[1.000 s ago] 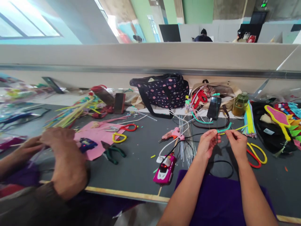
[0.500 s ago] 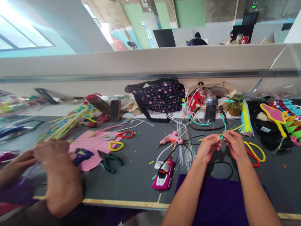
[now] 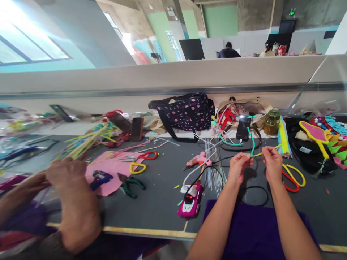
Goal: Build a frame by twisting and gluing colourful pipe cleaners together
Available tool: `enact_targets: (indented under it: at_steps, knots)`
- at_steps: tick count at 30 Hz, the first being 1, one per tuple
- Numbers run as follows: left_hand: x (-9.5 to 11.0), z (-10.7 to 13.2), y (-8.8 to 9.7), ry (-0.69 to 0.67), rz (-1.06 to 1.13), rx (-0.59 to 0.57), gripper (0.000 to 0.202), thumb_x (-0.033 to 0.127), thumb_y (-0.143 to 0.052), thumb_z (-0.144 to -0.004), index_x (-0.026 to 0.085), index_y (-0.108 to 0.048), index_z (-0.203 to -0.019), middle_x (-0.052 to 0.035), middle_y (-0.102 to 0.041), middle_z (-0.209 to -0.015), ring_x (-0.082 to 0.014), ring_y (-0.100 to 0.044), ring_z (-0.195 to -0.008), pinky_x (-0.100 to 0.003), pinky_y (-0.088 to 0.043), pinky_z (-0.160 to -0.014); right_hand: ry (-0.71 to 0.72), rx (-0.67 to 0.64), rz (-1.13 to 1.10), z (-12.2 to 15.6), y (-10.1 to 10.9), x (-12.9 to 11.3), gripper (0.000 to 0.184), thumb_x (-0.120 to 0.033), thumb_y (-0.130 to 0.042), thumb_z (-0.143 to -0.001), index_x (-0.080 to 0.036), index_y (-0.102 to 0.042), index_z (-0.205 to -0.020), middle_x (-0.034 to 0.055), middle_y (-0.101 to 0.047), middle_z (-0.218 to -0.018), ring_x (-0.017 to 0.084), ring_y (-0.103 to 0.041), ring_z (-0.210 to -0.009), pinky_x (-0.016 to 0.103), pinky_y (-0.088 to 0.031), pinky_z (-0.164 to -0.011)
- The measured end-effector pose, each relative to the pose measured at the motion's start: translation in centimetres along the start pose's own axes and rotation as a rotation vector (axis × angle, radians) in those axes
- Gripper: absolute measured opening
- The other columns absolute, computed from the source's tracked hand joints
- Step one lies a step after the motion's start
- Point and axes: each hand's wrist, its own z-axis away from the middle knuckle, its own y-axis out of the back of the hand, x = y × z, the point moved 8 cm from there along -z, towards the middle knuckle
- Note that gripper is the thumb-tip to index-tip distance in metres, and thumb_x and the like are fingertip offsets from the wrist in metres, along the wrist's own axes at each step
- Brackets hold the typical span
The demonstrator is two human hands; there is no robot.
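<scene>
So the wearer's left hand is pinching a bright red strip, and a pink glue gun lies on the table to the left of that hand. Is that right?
Not quite: the strip in the left hand is turquoise, not red, as the head view shows. The pink glue gun does lie there.

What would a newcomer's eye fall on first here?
Probably the magenta car-shaped device, near the front edge of the dark table. Beyond it, the dark dotted bag sits at the back. To the right, the person's left hand pinches a bright turquoise strand.
</scene>
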Motion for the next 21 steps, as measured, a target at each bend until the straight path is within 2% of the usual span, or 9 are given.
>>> enact_targets:
  at_steps: [2, 4, 7, 10, 15, 21]
  knots:
    - [0.4, -0.1, 0.2, -0.058, -0.018, 0.025, 0.029, 0.029, -0.084, -0.054, 0.012, -0.065, -0.066, -0.0033, -0.067, -0.068, -0.0127, -0.063, -0.062, -0.025, -0.050, -0.061, 0.177, 0.043, 0.117, 0.2, 0.3, -1.3, 0.028, -0.043, -0.067, -0.077, -0.016, -0.063, -0.082, 0.0007, -0.059, -0.075, 0.012, -0.052, -0.064, 0.023, -0.042, -0.055]
    - [0.5, -0.1, 0.3, -0.097, -0.047, 0.040, 0.028, 0.031, -0.083, -0.056, 0.012, -0.066, -0.066, -0.0033, -0.067, -0.067, -0.0129, -0.063, -0.062, -0.024, -0.049, -0.062, 0.340, 0.020, 0.264, 0.7, -0.1, -2.6, 0.025, -0.042, -0.064, -0.081, -0.017, -0.066, -0.082, 0.0064, -0.060, -0.091, 0.017, -0.057, -0.081, 0.028, -0.047, -0.065]
    - [0.5, 0.0, 0.2, -0.126, -0.102, 0.051, 0.026, 0.031, -0.082, -0.056, 0.012, -0.067, -0.065, -0.0021, -0.065, -0.062, -0.0126, -0.061, -0.060, -0.024, -0.048, -0.061, 0.537, 0.011, 0.506, 1.5, -0.8, -3.9, 0.024, -0.040, -0.061, -0.085, -0.019, -0.073, -0.086, 0.0118, -0.055, -0.113, 0.022, -0.054, -0.096, 0.036, -0.048, -0.077]
    - [0.6, 0.1, -0.1, -0.158, -0.141, 0.038, 0.025, 0.031, -0.082, -0.057, 0.012, -0.068, -0.065, -0.0028, -0.065, -0.063, -0.0121, -0.060, -0.059, -0.024, -0.047, -0.060, 0.677, 0.042, 0.727, 1.9, -1.1, -4.4, 0.023, -0.039, -0.058, -0.088, -0.023, -0.075, -0.093, 0.0127, -0.051, -0.125, 0.025, -0.051, -0.103, 0.044, -0.044, -0.088]
    - [0.7, 0.3, -0.8, -0.204, -0.209, -0.013, 0.022, 0.031, -0.080, -0.061, 0.013, -0.069, -0.067, -0.0038, -0.067, -0.066, -0.0121, -0.059, -0.060, -0.024, -0.047, -0.059, 0.737, 0.038, 0.871, 1.7, -1.3, -3.9, 0.024, -0.035, -0.054, -0.090, -0.023, -0.074, -0.093, 0.0135, -0.042, -0.139, 0.032, -0.044, -0.120, 0.051, -0.040, -0.093]
    - [0.5, 0.4, -1.1, -0.213, -0.234, -0.026, 0.022, 0.030, -0.080, -0.061, 0.012, -0.069, -0.067, -0.0044, -0.067, -0.067, -0.0113, -0.058, -0.057, -0.023, -0.046, -0.058, 0.662, 0.047, 0.790, 1.5, -0.9, -3.6, 0.021, -0.036, -0.058, -0.086, -0.020, -0.072, -0.085, 0.0142, -0.042, -0.138, 0.032, -0.043, -0.122, 0.048, -0.040, -0.093]
